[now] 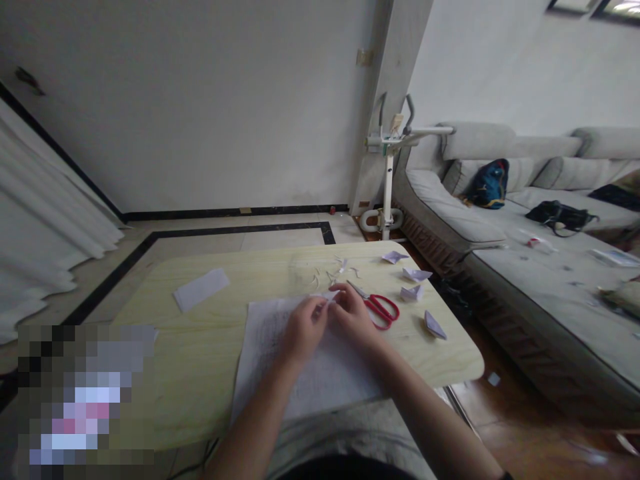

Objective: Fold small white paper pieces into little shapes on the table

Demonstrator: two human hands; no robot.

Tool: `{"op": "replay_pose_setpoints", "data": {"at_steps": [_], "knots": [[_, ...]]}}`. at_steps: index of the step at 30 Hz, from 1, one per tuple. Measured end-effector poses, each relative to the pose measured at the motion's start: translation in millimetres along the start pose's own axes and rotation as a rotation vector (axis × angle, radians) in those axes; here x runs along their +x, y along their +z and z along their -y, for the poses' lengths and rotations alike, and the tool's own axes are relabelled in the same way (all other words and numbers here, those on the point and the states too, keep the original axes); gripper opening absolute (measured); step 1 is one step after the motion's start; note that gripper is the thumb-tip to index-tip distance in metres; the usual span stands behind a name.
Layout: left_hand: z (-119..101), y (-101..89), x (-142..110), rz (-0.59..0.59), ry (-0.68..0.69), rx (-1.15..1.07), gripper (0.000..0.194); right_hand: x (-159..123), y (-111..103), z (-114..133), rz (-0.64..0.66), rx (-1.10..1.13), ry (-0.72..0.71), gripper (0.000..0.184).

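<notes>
My left hand [306, 325] and my right hand [351, 312] meet above a large printed sheet of paper [270, 347] on the table. Between their pinched fingertips is a small piece of white paper [330, 298], mostly hidden by the fingers. Just right of my right hand lie scissors with red handles [384, 308], their blades pointing back and left. Thin paper scraps [330, 275] are scattered beyond my fingers. Several folded paper boats [412, 292] stand along the table's right side.
A folded white paper [201, 289] lies on the left of the pale wooden table [200, 373]. To the right is a grey sofa [540, 287] with a blue backpack [490, 183] and a black bag [560, 217]. White exercise equipment [387, 173] stands behind the table. The lower left is pixelated.
</notes>
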State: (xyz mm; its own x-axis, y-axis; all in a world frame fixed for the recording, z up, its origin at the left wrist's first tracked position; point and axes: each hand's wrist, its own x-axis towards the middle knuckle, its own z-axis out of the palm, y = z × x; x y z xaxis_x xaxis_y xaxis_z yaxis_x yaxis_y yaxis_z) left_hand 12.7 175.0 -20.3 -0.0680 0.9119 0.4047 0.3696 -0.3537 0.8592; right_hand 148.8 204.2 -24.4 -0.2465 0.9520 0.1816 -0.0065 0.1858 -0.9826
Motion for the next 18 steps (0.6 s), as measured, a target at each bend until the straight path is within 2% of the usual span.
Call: {"op": "replay_pose_setpoints", "data": {"at_steps": [7, 18], "knots": [[0.5, 0.8, 0.7, 0.012, 0.129, 0.160, 0.010, -0.8, -0.6, 4.1, -0.012, -0.004, 0.016, 0.033], [-0.2, 1.0, -0.4, 0.044, 0.186, 0.175, 0.009, -0.6, -1.0, 4.8, -0.032, -0.034, 0.022, 0.036]]}}
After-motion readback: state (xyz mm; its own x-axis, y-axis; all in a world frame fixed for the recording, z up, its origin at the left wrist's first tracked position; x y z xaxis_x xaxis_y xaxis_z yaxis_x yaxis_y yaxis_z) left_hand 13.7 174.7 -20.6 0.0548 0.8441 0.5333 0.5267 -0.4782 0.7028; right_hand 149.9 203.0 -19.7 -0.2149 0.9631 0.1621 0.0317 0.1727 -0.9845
